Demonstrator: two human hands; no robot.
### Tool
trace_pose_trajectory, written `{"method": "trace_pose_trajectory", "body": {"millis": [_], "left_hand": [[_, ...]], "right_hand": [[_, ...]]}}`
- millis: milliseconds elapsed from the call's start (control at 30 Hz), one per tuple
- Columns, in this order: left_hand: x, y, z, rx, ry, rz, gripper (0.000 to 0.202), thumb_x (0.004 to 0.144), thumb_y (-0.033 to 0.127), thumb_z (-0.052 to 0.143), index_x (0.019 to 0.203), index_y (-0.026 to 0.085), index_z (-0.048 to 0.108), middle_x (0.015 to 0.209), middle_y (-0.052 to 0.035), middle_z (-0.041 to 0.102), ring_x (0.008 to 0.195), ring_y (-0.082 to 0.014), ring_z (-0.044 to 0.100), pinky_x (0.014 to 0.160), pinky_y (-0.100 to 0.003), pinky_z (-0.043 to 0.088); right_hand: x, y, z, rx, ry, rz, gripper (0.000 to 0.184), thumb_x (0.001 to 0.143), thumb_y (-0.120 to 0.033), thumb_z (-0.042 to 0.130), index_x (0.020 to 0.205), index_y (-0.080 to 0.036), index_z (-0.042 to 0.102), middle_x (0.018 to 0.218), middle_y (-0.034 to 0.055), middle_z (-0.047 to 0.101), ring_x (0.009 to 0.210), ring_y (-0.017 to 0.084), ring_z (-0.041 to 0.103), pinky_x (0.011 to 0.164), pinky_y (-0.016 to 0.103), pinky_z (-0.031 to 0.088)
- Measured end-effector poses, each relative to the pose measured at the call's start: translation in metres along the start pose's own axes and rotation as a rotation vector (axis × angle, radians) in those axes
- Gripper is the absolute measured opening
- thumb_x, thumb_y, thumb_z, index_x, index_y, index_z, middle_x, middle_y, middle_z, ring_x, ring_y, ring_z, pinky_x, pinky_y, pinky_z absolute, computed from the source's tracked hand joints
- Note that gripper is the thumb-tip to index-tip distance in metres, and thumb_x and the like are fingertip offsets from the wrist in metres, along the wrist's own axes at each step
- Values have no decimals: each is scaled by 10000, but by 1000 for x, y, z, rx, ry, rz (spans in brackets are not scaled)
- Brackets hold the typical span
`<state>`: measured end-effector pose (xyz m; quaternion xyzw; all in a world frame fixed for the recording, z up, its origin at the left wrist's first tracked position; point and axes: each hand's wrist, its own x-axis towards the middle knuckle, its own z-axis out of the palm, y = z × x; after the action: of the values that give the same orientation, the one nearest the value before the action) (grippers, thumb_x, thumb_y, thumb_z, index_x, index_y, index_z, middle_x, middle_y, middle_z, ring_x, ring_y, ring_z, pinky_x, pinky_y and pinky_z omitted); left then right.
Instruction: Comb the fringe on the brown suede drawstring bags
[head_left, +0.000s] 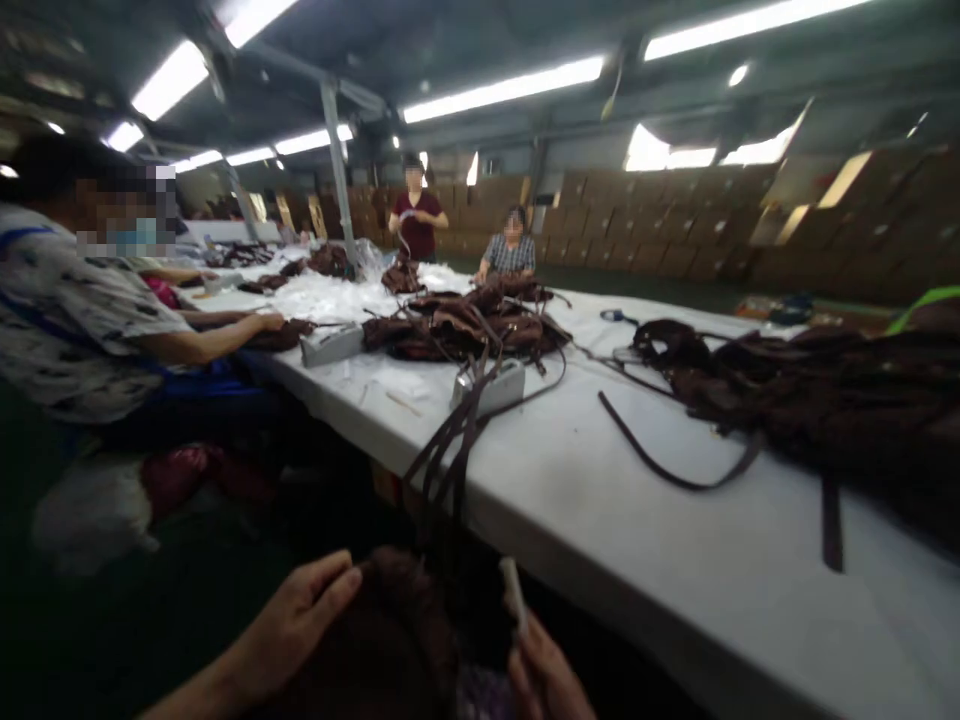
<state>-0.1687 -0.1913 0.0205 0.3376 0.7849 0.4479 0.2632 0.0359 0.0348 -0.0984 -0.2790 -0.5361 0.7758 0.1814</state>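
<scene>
A pale stick (pixel 511 588) is being gripped by the right hand (pixel 551 668); brown fabric (pixel 405 615) beside the near edge of the surface (pixel 570 500) is being touched by the left hand (pixel 296 615), its grip unclear. That edge is being overhung by dark straps (pixel 463 445).

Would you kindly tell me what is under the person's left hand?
Dark brown fabric shows along the edge of the left hand; whatever lies directly beneath the palm is covered.
</scene>
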Motion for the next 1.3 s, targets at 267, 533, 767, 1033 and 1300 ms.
{"method": "trace_pose_trajectory", "body": {"millis": [267, 533, 767, 1033, 1300], "left_hand": [[3, 3, 4, -327, -93, -221, 373, 818, 543, 557, 746, 179, 516, 689, 29, 475, 596, -104, 446, 525, -194, 389], [-5, 16, 28, -469, 7, -393, 479, 597, 648, 709, 638, 189, 580, 627, 25, 551, 588, -127, 494, 524, -212, 463], [-22, -4, 25, -286, 47, -548, 524, 562, 651, 717, 790, 183, 660, 826, 3, 660, 772, -182, 561, 607, -224, 499], [-19, -8, 8, -181, -89, -401, 427, 818, 617, 490, 763, 195, 525, 694, 24, 534, 620, -140, 503, 528, -217, 414], [-5, 18, 38, 381, -282, 3, 260, 919, 437, 419, 860, 240, 578, 764, 11, 613, 677, -140, 565, 634, -215, 379]], "right_hand": [[-36, -14, 36, -643, 146, -363, 478, 933, -390, 353, 1365, -191, 405, 752, 46, 696, 551, 153, 638, 515, 221, 493], [-18, 19, 95, -1592, -89, -103, 648, 809, -35, 423, 1429, -200, 334, 827, 111, 703, 713, 249, 698, 623, 323, 542], [6, 46, 34, -1517, 77, 252, 607, 835, -2, 376, 1406, -207, 377, 955, 151, 688, 899, 237, 681, 761, 328, 498], [-13, 1, -40, -1247, 212, 290, 504, 947, -154, 241, 1450, -139, 270, 805, 95, 695, 722, 183, 683, 635, 251, 477], [-48, -20, 115, -1416, -132, -480, 758, 802, -90, 464, 1490, -144, 150, 786, 89, 683, 573, 198, 635, 503, 261, 466]]}}
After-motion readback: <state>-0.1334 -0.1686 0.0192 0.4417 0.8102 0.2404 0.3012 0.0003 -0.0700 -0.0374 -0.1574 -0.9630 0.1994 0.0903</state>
